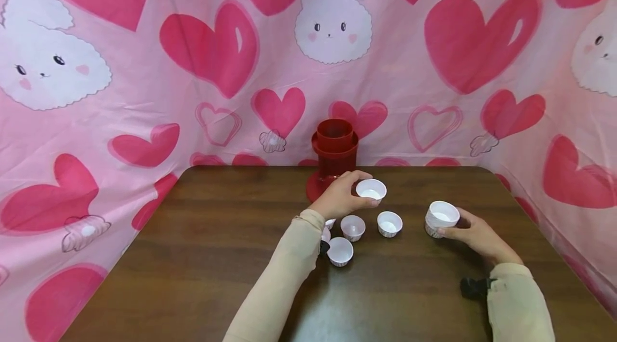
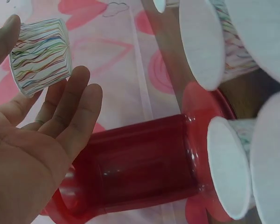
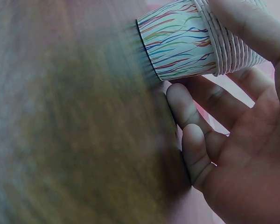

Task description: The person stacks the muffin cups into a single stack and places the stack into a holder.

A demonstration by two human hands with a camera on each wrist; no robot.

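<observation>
My left hand (image 1: 339,195) pinches a white paper baking cup (image 1: 371,191) between thumb and fingers, above the table. Coloured wavy lines run round this baking cup (image 2: 42,56) in the left wrist view. On the right, my right hand (image 1: 477,236) grips a nested stack of baking cups (image 1: 441,219), whose base is at the tabletop. Several stacked rims show on the stack (image 3: 179,42) in the right wrist view. Between the hands stand single baking cups, one to the right (image 1: 389,223), one in the middle (image 1: 353,227) and one nearer (image 1: 340,252).
A red cylindrical holder (image 1: 336,162) with a wide round base stands at the back, behind my left hand. More white cup edges (image 1: 326,230) peep out beside my left sleeve. The brown wooden table (image 1: 202,256) meets a pink heart-patterned cloth (image 1: 395,90) behind it.
</observation>
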